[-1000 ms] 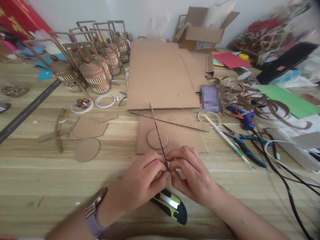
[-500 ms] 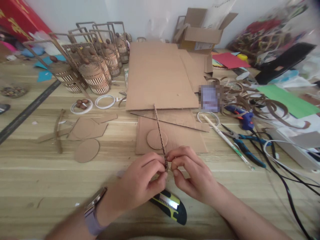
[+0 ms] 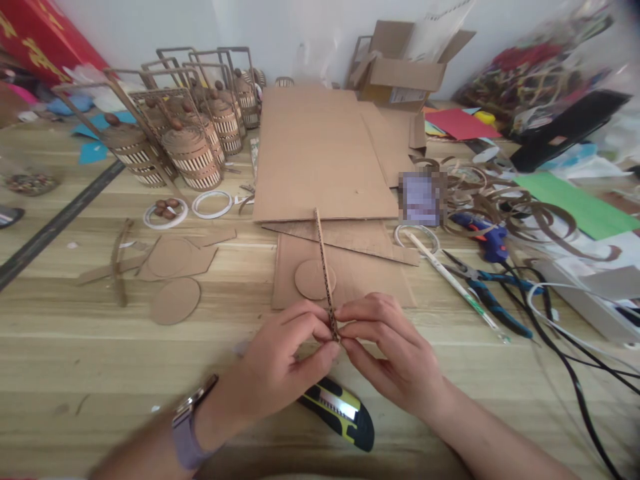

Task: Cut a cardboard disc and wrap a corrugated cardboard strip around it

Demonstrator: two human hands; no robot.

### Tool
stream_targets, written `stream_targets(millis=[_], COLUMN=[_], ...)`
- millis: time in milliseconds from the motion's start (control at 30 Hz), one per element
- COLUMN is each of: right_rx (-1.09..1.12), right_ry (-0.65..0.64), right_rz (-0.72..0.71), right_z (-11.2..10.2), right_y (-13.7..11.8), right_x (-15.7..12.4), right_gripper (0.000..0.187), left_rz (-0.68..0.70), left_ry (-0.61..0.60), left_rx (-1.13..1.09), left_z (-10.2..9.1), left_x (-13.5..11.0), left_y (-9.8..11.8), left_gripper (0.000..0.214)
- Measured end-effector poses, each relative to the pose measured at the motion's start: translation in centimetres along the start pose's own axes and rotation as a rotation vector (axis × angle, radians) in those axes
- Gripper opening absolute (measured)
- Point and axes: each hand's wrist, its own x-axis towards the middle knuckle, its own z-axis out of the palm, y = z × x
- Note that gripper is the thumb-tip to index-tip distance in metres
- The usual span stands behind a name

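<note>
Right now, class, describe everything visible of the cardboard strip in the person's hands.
The cardboard strip looks brown and straight, seen nearly edge-on, so its width is unclear. Dark gaps show along its corrugated edge. The left hand and right hand hold its near end; the far end points away, overlapping the large cardboard sheet in view; contact there is uncertain.

Well beyond and left of the left hand (image 3: 289,348) stand lidded slatted containers (image 3: 193,160), with a white ring (image 3: 214,215) nearer to it; right of the right hand (image 3: 395,350) lie blue-handled pliers (image 3: 494,310), a blue glue gun (image 3: 494,241) farther off, and green paper (image 3: 583,207) beyond
</note>
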Motion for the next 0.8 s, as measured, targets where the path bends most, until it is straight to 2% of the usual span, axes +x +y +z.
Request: stream_targets(millis=[100,233,367,800], right_rx=[-0.015,-0.016,-0.015,-0.035], right_ry=[0.000,-0.013,-0.020,-0.003], right_rz=[-0.009,0.007,0.009,0.026], right_z=[0.21,0.28,0.29,0.09], right_y=[-0.10,-0.08,-0.08,0.05], right_x=[-0.19,-0.31,-0.26,-0.01], right_gripper=[0.016,0.018,0.019,0.021], left_rz=[-0.024,0.017,0.038,0.003], left_ry=[0.011,0.028,0.040,0.043], left_rx=[0.016,0.074,0.110,0.046], left_z=[0.17,0.35,0.43,0.67], left_x=[-0.05,-0.09,-0.16,-0.33], left_y=[-0.24,-0.22,0.06,0.12], left_gripper=[0.010,0.006,0.012,0.017])
